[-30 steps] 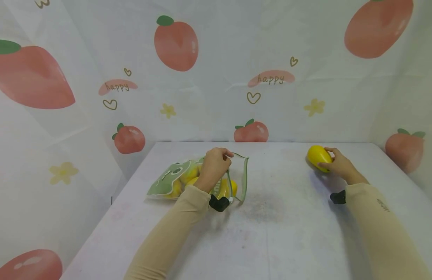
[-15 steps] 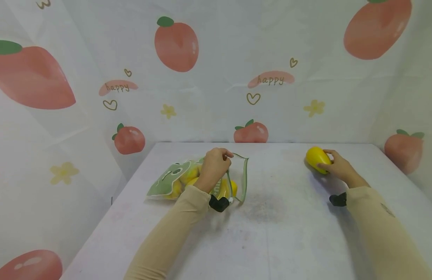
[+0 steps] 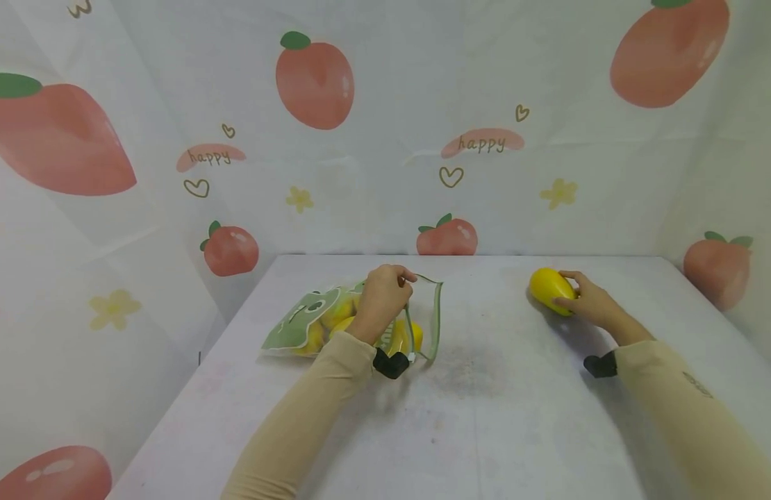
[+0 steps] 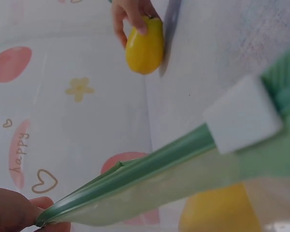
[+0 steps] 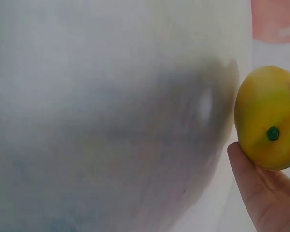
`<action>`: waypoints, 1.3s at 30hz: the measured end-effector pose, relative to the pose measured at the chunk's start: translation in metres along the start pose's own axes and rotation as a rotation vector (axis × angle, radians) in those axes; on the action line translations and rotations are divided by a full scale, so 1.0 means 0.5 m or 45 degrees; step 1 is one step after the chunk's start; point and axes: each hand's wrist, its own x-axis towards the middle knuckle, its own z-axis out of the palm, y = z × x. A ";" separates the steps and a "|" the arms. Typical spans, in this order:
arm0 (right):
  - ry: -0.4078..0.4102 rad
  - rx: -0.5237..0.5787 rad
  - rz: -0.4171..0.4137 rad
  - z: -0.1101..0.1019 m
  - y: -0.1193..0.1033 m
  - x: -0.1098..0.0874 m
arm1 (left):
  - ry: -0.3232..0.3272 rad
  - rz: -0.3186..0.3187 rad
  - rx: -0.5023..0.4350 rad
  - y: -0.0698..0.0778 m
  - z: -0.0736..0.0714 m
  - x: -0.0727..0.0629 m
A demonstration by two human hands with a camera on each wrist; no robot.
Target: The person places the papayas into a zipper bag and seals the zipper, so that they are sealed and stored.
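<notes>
My right hand [image 3: 593,305] grips a smooth yellow mango [image 3: 548,290] by one end, at the far right of the table. The right wrist view shows the mango's green stem spot [image 5: 273,133], with thumb and fingers on either side of the fruit. At centre left lies a clear and green zip bag [image 3: 287,335] with a cartoon face. Its mouth is spread apart and faces right. My left hand [image 3: 380,298] pinches the upper edge of that mouth. A white zip slider [image 4: 241,115] sits on the green rim. Several yellow fruits [image 3: 313,337] are inside, partly hidden by the print and my forearm.
The white table [image 3: 473,430] has a greyish smudge to the right of the bag. A white cloth [image 3: 385,173] printed with peaches hangs behind and at both sides. Black wrist straps [image 3: 390,362] show below the sleeves.
My right hand has carried the mango left and slightly nearer to me. The left hand and the bag stay where they were.
</notes>
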 end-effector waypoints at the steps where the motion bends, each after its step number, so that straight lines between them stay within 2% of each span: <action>1: 0.000 -0.003 -0.013 0.002 -0.005 -0.001 | 0.000 -0.001 0.000 -0.001 0.000 0.000; 8: 0.012 -0.007 -0.106 0.022 -0.046 -0.006 | -0.006 -0.020 -0.001 -0.004 0.000 0.002; 22: 0.054 0.043 -0.266 0.055 -0.119 -0.037 | 0.002 -0.004 0.006 -0.005 0.001 0.000; 39: 0.063 0.139 -0.429 0.094 -0.180 -0.074 | 0.007 -0.004 0.007 -0.003 0.002 0.004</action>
